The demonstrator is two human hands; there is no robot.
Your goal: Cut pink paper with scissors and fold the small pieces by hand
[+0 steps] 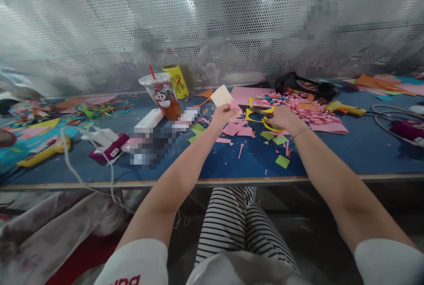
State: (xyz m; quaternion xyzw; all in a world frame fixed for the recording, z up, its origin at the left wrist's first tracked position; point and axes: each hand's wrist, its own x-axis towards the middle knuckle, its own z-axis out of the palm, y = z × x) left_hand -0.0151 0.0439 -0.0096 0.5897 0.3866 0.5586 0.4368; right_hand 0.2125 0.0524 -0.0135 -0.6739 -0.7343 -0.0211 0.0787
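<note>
My left hand point(226, 115) is closed on a cream piece of paper point(221, 96), with pink paper showing at its lower right edge. In my right hand point(281, 118) is a pair of scissors point(269, 122) with yellow handles. The blades point left, toward the paper, apart from it as far as I can see. A yellow paper piece with round cut-outs point(252, 115) lies behind the scissors. Pink paper scraps point(236, 128) and green paper squares point(282, 161) are scattered below both hands.
A plastic cup point(162, 95) of brown drink with a red straw stands left, beside a yellow container point(177, 82). Pink strips point(308, 106) are heaped right, near a yellow glue gun point(344, 108). Another glue gun point(46, 151) and a corded purple power strip point(109, 149) lie left. A perforated metal panel point(232, 20) rises behind.
</note>
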